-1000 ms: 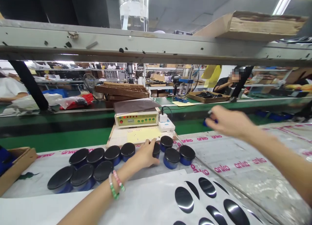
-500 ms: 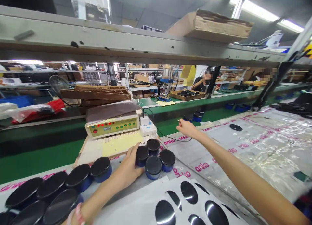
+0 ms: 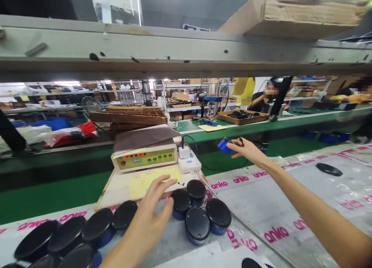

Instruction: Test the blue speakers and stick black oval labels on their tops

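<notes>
Two hands, well apart, neither on the same thing. Left hand (image 3: 149, 217) is open, fingers spread and pointing up and away, palm side down, hovering just beside a cluster of four blue jars with black lids (image 3: 197, 225); it doesn't clearly touch them. More of the same jars (image 3: 99, 228) stand in a row to its left, running off the lower edge of the view, and the left forearm (image 3: 122, 258) comes in low from the bottom.

Right arm (image 3: 316, 210) stretches far forward across the bench, reaching toward the green conveyor belt (image 3: 55, 194). Right hand (image 3: 248, 150) is extended, with the fingers loosely curved. A blue jar (image 3: 225, 146) sits right at the fingertips, tilted and blurred, so I can't tell if it's actually gripped. A small dark item shows by the fingers, too small to identify.

Jars stand upright on a plastic sheet printed with pink "anko" text (image 3: 255, 210). One loose black disc (image 3: 329, 169) lies on that sheet, off to the right. Behind the left hand is a wooden board with yellow paper (image 3: 154, 181), holding a beige control box with red and green lights (image 3: 143, 158) and a white plug adapter (image 3: 188, 164). A co-worker (image 3: 261, 101) sits far off beyond the belt.
</notes>
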`<state>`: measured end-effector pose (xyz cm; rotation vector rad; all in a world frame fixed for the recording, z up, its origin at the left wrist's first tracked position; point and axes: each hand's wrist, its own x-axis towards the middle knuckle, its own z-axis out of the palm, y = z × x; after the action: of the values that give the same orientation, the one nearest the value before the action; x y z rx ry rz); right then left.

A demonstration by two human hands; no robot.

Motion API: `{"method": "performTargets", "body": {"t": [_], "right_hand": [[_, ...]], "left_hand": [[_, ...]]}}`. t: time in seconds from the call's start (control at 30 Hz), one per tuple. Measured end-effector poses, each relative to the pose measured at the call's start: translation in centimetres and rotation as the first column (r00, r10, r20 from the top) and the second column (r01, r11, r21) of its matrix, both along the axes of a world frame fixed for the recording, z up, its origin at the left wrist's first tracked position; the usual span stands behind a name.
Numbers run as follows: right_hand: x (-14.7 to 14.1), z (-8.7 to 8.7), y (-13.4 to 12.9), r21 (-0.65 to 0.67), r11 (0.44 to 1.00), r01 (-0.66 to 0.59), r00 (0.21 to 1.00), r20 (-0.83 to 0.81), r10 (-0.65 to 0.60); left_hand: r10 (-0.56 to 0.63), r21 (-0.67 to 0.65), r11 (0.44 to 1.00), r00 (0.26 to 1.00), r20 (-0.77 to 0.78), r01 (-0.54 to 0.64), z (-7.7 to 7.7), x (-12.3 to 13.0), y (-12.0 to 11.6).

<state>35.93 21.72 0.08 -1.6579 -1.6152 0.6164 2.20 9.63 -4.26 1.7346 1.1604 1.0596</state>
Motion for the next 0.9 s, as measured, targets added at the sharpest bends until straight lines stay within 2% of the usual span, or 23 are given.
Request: {"method": "performTargets", "body": {"t": [0.07,0.1,0.13,0.17,0.2,0.23,0.27,0.33,0.43,0.5,0.6,0.67,0.77,0.9], "right_hand": [[-3.2,1.6,-3.8,0.013,0.974,-0.224,0.971,-0.083,0.224],[-5.0,2.5,-6.0,0.011,0.947,-0.321,0.941,-0.108,0.32],[-6.8,3.2,-8.2,0.014,0.907,-0.42,0.898,-0.139,0.418],[-8.5,3.9,-10.2,0.011,0.833,-0.553,0.818,-0.184,0.546],[-9.9,4.5,-12.1,0.043,0.785,-0.618,0.77,-0.169,0.615],[-11.1,5.0,-13.7,0.076,0.765,-0.639,0.758,-0.108,0.643],[-12.0,5.4,-14.9,0.112,0.766,-0.633,0.768,-0.036,0.64],[-13.1,5.7,-16.5,0.174,0.807,-0.564,0.824,0.066,0.562],[-13.8,5.4,-17.9,0.183,0.821,-0.541,0.834,-0.01,0.552],[-14.4,5.0,-18.7,0.142,0.786,-0.602,0.793,-0.006,0.609],[-15.8,4.3,-20.0,0.114,0.712,-0.693,0.72,0.161,0.675],[-16.6,3.7,-20.6,0.153,0.681,-0.716,0.695,0.241,0.677],[-17.2,2.9,-21.0,0.197,0.665,-0.72,0.692,0.282,0.665],[-17.4,2.7,-21.4,0.168,0.652,-0.739,0.669,0.297,0.682]], "left_hand": [[-0.013,-0.152,0.987,0.972,0.233,0.05,2.8,0.8,-1.1],[-0.023,-0.241,0.963,0.932,0.362,0.117,3.9,1.3,-1.8],[-0.048,-0.312,0.924,0.878,0.476,0.219,4.9,1.8,-2.4],[-0.087,-0.352,0.873,0.819,0.567,0.336,5.7,2.1,-3.0],[-0.128,-0.364,0.822,0.764,0.632,0.439,6.3,2.2,-3.6],[-0.16,-0.36,0.78,0.72,0.675,0.511,6.8,2.2,-4.1],[-0.173,-0.351,0.76,0.69,0.703,0.548,7.1,1.9,-4.7],[-0.113,-0.359,0.768,0.662,0.741,0.531,7.5,0.8,-5.8],[0.01,-0.412,0.747,0.611,0.792,0.522,7.5,-1.4,-7.4],[0.06,-0.414,0.736,0.557,0.828,0.535,7.3,-2.4,-8.4],[0.128,-0.408,0.739,0.482,0.866,0.536,7.0,-3.1,-9.5],[0.188,-0.428,0.733,0.447,0.875,0.529,6.8,-3.1,-10.2],[0.27,-0.482,0.718,0.437,0.858,0.503,6.5,-2.9,-10.7],[0.292,-0.521,0.718,0.48,0.827,0.461,6.3,-3.1,-11.1]]}}
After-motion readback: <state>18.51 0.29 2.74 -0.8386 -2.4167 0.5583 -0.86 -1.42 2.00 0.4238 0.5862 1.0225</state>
